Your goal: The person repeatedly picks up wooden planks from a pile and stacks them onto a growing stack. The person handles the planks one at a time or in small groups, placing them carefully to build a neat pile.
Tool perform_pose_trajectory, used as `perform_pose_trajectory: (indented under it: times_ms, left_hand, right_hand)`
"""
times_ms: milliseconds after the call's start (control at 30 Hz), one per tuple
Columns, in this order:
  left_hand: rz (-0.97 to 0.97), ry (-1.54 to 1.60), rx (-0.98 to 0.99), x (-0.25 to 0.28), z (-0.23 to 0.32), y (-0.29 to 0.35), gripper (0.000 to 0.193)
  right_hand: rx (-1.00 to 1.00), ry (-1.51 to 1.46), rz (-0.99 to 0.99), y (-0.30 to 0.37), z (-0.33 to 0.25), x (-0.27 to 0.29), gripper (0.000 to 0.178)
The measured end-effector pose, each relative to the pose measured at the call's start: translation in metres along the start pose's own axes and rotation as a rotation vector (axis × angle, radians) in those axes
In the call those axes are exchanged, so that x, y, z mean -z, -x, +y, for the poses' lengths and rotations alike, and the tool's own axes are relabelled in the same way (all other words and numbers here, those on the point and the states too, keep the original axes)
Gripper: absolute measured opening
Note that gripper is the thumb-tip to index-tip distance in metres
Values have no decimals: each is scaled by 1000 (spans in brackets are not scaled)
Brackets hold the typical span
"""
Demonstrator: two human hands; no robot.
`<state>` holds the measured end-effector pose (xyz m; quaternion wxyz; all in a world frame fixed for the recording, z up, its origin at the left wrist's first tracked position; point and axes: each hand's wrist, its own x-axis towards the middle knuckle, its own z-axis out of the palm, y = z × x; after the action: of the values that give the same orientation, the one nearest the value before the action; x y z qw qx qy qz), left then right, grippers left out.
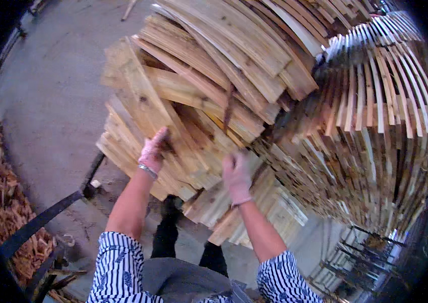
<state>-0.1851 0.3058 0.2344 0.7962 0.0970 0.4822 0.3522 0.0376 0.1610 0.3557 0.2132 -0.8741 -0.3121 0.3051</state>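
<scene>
My left hand [153, 151], in a pale pink glove with a band at the wrist, is at the left edge of a long wooden board [145, 96]. That board slants across a loose pile of boards [123, 129]. The fingers stretch upward over the wood, and no grip shows. Over the near right side of the pile is my right hand [236, 177], also gloved. Motion smears its fingers, which look curled, and I cannot make out anything in them. Below it lies a lower layer of pale boards [214, 202].
A high stack of boards [239, 40] rises beyond the pile. At the right stands a tall stack of narrow slats [360, 141]. Wood scraps [7, 197] heap up at the left. A dark metal bar [42, 222] crosses the lower left, and a metal frame [355, 252] sits lower right.
</scene>
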Motion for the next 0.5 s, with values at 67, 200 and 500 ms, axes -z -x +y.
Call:
perform_pose_trajectory:
  times_ms: [67,200,500]
  left_hand:
    - [21,-17,-50,12,5,13,79]
    - [6,105,52,-27,-5,4,87]
    - [37,94,82,-17,4,8,84]
  right_hand:
    - [53,-109,321,-48,3,14,43]
    - [-172,-824,356,-160,40,79,41]
    - [-256,-1033,233,-115,-12,50,55]
